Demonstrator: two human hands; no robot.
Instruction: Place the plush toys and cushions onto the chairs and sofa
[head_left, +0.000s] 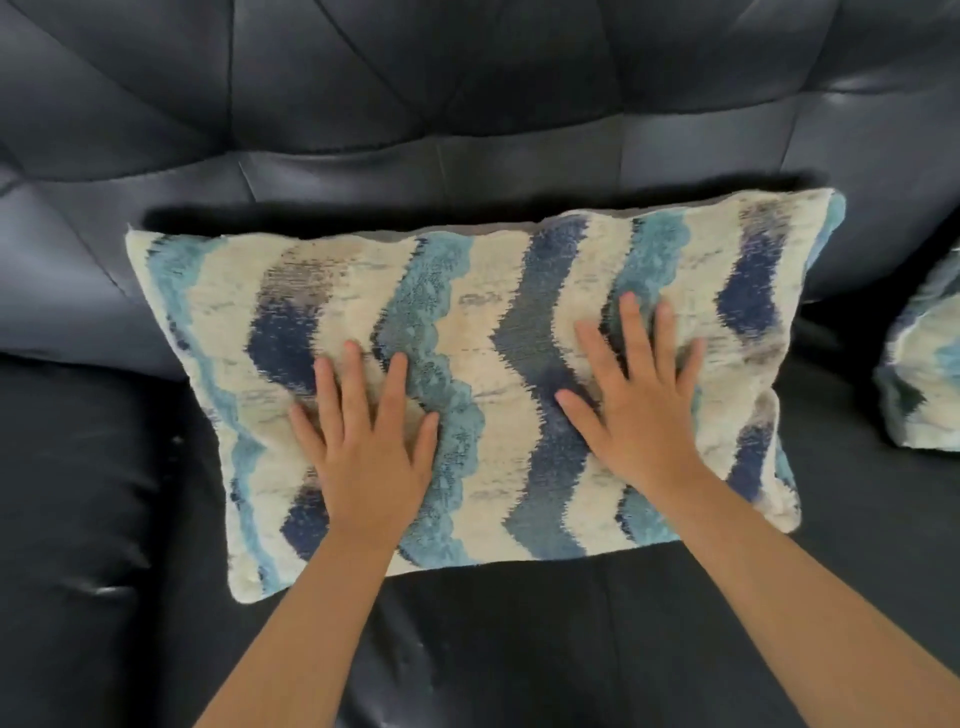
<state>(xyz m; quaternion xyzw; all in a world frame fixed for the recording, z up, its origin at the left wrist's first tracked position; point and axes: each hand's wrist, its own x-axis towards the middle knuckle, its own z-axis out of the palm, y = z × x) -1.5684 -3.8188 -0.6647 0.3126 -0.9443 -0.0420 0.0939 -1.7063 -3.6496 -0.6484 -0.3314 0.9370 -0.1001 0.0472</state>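
A rectangular cushion (467, 312) with cream, light blue and navy zigzag stripes leans against the backrest of a dark leather sofa (467, 104), its lower edge on the seat. My left hand (366, 441) lies flat on the cushion's lower left part, fingers spread. My right hand (639, 400) presses flat on its right half, fingers spread too. Neither hand grips the fabric; both palms rest on its face.
A second cushion (924, 364) of the same pattern sits at the right edge, partly cut off by the frame. The sofa's dark seat (104, 519) stretches to the left and in front of the cushion.
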